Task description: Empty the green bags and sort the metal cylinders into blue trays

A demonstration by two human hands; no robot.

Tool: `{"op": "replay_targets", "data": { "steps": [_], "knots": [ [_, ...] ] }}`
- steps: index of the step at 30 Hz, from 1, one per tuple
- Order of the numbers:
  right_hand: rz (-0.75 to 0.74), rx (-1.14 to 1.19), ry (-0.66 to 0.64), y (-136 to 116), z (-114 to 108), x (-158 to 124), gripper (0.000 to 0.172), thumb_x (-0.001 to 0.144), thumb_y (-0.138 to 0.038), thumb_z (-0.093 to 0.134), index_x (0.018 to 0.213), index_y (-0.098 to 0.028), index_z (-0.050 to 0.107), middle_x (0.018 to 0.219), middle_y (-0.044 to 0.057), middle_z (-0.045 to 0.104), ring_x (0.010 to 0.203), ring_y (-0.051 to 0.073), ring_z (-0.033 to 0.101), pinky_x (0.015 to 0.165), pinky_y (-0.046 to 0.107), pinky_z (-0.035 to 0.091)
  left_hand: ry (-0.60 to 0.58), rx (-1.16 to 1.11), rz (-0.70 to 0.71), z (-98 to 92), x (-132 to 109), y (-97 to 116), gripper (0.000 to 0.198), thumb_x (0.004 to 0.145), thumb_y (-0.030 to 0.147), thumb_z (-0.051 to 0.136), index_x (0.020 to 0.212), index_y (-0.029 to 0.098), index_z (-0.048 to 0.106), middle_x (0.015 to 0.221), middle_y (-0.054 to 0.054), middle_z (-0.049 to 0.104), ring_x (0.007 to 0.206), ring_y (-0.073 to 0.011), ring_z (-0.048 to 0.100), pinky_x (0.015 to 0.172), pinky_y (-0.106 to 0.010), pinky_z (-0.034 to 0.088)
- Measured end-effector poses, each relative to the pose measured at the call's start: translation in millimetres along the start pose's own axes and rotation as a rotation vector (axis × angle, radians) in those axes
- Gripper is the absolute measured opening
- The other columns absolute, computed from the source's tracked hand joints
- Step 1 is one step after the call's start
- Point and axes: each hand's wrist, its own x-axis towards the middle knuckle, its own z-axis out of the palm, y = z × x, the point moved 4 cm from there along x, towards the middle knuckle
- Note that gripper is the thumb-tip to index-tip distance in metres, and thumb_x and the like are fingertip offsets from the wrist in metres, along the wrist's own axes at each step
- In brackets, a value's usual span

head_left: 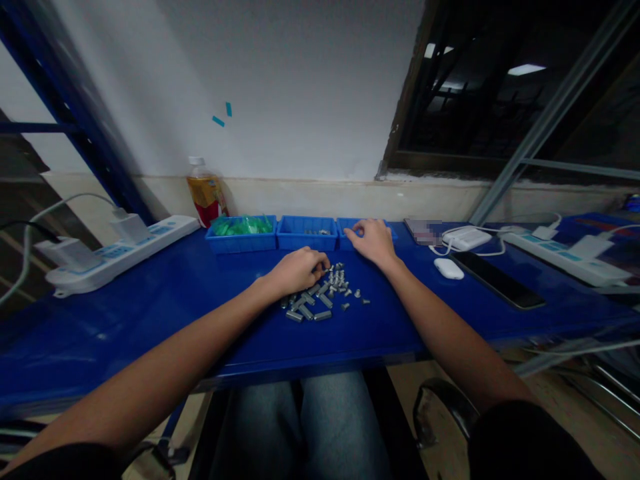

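Observation:
My left hand (301,272) rests over the back left of a loose pile of small metal parts, fingers curled together at its right side. What lies between these fingertips is too small to make out. Short metal cylinders (323,315) lie in the near left of the pile, and small screws (339,280) are scattered to their right. My right hand (373,240) is above the right blue bin (341,241), its thumb and forefinger apart and pointing left. No part shows in it. The hand covers most of that bin's inside.
The middle blue bin (306,242) holds a few small metal parts; the left bin (241,244) holds green plastic bags (245,225). A drink bottle (205,193) stands behind. Power strips (125,250) lie at both sides. At right are a phone (497,279) and a white earbud case (449,269).

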Motion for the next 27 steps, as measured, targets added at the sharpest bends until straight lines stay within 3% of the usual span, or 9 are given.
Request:
{"op": "replay_targets", "data": {
  "steps": [5, 9, 12, 15, 21, 27],
  "knots": [
    [-0.173, 0.138, -0.004, -25.8, -4.2, -7.3, 0.027, 0.084, -0.044, 0.053, 0.085, -0.019, 0.065, 0.084, 0.006, 0.064, 0.090, 0.023, 0.051, 0.079, 0.034, 0.036, 0.026, 0.034, -0.101, -4.0, -2.1, -14.7, 0.019, 0.074, 0.017, 0.054, 0.091, 0.018, 0.063, 0.080, -0.004, 0.067, 0.079, -0.0193, 0.060, 0.069, -0.026, 0.043],
    [-0.425, 0.226, -0.182, -50.2, 1.2, -18.6, 0.019, 0.082, -0.037, 0.058, 0.087, -0.020, 0.064, 0.081, 0.003, 0.063, 0.085, 0.019, 0.051, 0.078, 0.032, 0.035, 0.041, 0.055, -0.145, -9.8, -3.6, -22.3, 0.017, 0.075, 0.031, 0.059, 0.081, 0.016, 0.063, 0.081, -0.006, 0.066, 0.078, -0.0208, 0.059, 0.066, -0.027, 0.043],
    [-0.516, 0.204, -0.278, -60.4, 5.2, -26.0, 0.011, 0.079, -0.030, 0.060, 0.082, -0.020, 0.063, 0.082, 0.003, 0.062, 0.088, 0.020, 0.050, 0.079, 0.032, 0.035, -0.014, -0.053, -0.135, -9.8, -4.1, -24.0, 0.008, 0.074, 0.022, 0.056, 0.076, 0.016, 0.061, 0.073, -0.003, 0.064, 0.067, -0.0159, 0.058, 0.060, -0.023, 0.040],
    [-0.512, 0.140, -0.292, -62.2, 6.8, -28.3, 0.008, 0.078, -0.027, 0.061, 0.080, -0.021, 0.064, 0.086, 0.004, 0.063, 0.093, 0.022, 0.049, 0.079, 0.034, 0.035, -0.035, -0.170, -0.139, -7.4, -4.3, -27.2, 0.008, 0.073, 0.017, 0.054, 0.079, 0.015, 0.060, 0.067, -0.001, 0.062, 0.060, -0.0130, 0.056, 0.056, -0.021, 0.039],
    [-0.414, 0.051, -0.317, -53.6, 18.8, -25.4, 0.023, 0.081, -0.033, 0.059, 0.099, -0.020, 0.065, 0.089, 0.007, 0.065, 0.094, 0.025, 0.050, 0.077, 0.036, 0.038, 0.003, -0.110, -0.180, -1.9, -1.8, -38.3, 0.040, 0.082, 0.020, 0.049, 0.121, 0.014, 0.053, 0.070, -0.001, 0.064, 0.063, -0.0147, 0.058, 0.060, -0.022, 0.040],
    [-0.459, 0.035, -0.386, -57.2, 31.7, -28.0, 0.018, 0.084, -0.029, 0.054, 0.087, -0.020, 0.069, 0.087, 0.007, 0.067, 0.088, 0.022, 0.053, 0.079, 0.033, 0.040, -0.031, 0.024, -0.114, 0.9, -0.2, -33.7, 0.028, 0.082, 0.023, 0.049, 0.105, 0.019, 0.065, 0.079, -0.005, 0.067, 0.071, -0.0174, 0.060, 0.062, -0.024, 0.039]
  ]
}}
